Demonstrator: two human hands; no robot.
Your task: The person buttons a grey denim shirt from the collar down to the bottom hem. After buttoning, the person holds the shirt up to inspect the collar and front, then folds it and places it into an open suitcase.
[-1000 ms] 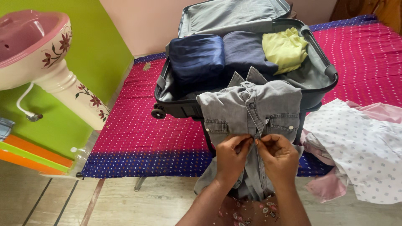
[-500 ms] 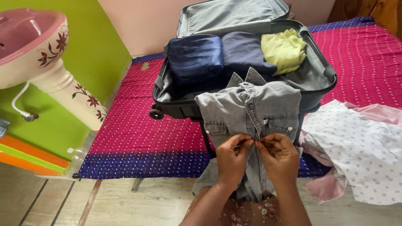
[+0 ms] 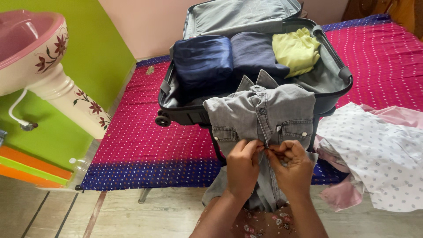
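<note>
Both hands (image 3: pixel 264 165) pinched on grey shirt (image 3: pixel 262 117) placket, over suitcase (image 3: pixel 335 94) front rim.

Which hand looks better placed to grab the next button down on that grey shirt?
Probably the right hand: it sits lower along the grey denim shirt front, nearer the hanging part. The left hand pinches the opposite edge, holding it steady.

Grey denim shirt (image 3: pixel 263 115) | faded wash, two buttoned chest pockets, collar standing open at the top | draped front-up over the near edge of the case, collar resting on it, tail hanging down off the bed towards the floor | upper buttons done up, placket pinched together at mid-chest, cloth lightly creased
</note>
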